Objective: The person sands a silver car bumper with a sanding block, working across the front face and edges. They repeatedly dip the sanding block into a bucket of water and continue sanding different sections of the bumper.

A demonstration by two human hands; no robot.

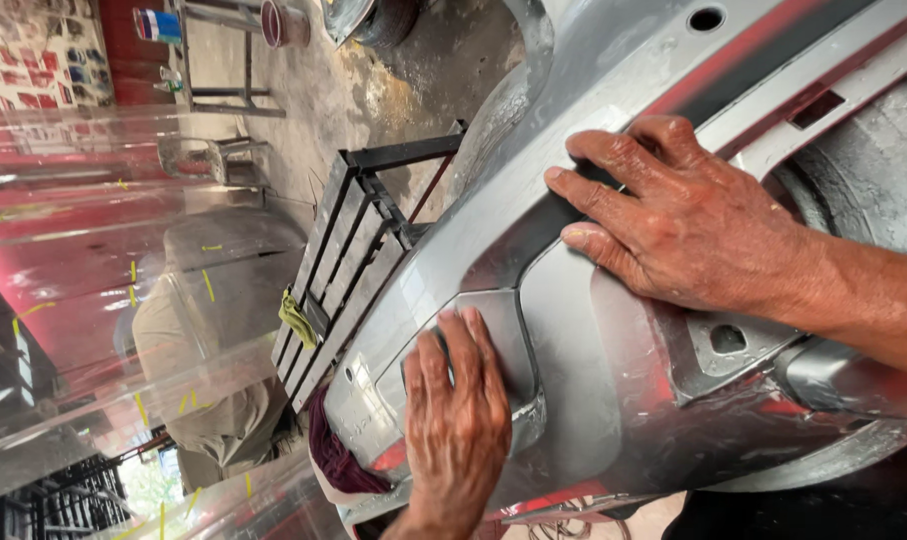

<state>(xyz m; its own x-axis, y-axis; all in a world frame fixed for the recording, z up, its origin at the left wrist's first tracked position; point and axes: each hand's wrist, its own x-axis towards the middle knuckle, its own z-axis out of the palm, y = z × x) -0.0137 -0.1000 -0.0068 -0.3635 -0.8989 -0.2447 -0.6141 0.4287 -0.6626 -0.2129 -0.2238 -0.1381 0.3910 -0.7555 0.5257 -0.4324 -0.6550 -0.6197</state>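
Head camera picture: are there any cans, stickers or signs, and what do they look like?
Can: top left, on a metal rack, round, blue and white bands.
Pot: right of the can, round, dark red.
Wall posters: far top left, a patchwork of red, white and blue sheets.
No screens.

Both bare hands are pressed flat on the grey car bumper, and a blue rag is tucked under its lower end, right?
Not quite: in the head view the rag is dark red, not blue. The left hand and right hand do lie flat on the grey bumper.
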